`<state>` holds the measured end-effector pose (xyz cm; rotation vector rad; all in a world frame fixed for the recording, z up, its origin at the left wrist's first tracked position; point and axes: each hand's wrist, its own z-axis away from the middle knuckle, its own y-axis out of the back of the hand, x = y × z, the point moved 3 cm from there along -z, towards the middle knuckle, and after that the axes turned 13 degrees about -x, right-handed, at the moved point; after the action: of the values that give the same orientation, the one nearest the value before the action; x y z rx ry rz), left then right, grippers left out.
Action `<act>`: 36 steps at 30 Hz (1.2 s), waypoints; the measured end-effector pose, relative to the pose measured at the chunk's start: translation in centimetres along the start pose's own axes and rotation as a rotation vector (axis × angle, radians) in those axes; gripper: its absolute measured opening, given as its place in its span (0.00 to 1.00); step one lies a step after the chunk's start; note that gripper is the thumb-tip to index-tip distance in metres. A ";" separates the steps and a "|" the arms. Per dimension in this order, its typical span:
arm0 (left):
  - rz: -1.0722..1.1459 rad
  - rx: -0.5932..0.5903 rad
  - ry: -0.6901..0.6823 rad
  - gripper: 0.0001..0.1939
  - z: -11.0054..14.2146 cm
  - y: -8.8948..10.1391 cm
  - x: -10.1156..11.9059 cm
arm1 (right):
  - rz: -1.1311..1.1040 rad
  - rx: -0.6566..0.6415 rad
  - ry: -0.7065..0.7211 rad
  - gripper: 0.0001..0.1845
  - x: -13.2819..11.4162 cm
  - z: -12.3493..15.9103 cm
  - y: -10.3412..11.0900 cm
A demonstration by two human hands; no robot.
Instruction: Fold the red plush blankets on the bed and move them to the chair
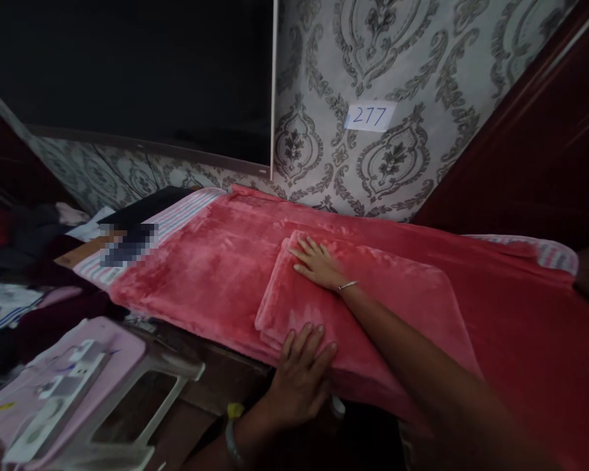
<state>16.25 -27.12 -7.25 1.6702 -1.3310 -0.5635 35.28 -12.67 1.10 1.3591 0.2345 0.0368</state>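
Note:
A folded pinkish-red plush blanket (387, 278) lies on a wider red plush cover (201, 242) spread along a low surface. My right hand (319, 263) rests flat on top of the fold near its far left corner, fingers spread. At the near left edge, my left hand (302, 373) touches the blanket with its fingers stretched out. A thin bracelet (347, 286) circles my right wrist, and another band is on the left one. Neither hand is closed around the fabric.
A pink-topped stool (122, 347) carrying a white power strip (59, 396) stands at lower left. Clothes (10, 304) are heaped behind it. A large dark screen (142, 72) hangs above, beside patterned wallpaper with a paper label (370, 116). Striped cloth (186, 219) borders the cover's left end.

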 end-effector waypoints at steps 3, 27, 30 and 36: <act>0.096 0.109 -0.053 0.30 -0.1 2.6 0.2 | -0.009 -0.076 0.225 0.32 -3.7 2.4 -1.3; -0.119 -0.538 0.059 0.32 -10.4 2.5 -5.0 | -0.060 0.016 -0.041 0.36 0.7 15.5 -4.6; -0.125 -0.525 0.054 0.32 -10.4 2.8 -5.2 | -0.116 -0.010 0.007 0.36 0.3 16.1 -4.0; -0.120 -0.563 0.040 0.33 -10.6 3.3 -5.3 | -0.242 -0.060 0.098 0.38 -2.5 19.6 -5.3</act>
<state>21.27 -18.43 -0.09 1.2876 -0.9306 -0.8783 35.98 -33.04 0.08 1.2624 0.4754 -0.0922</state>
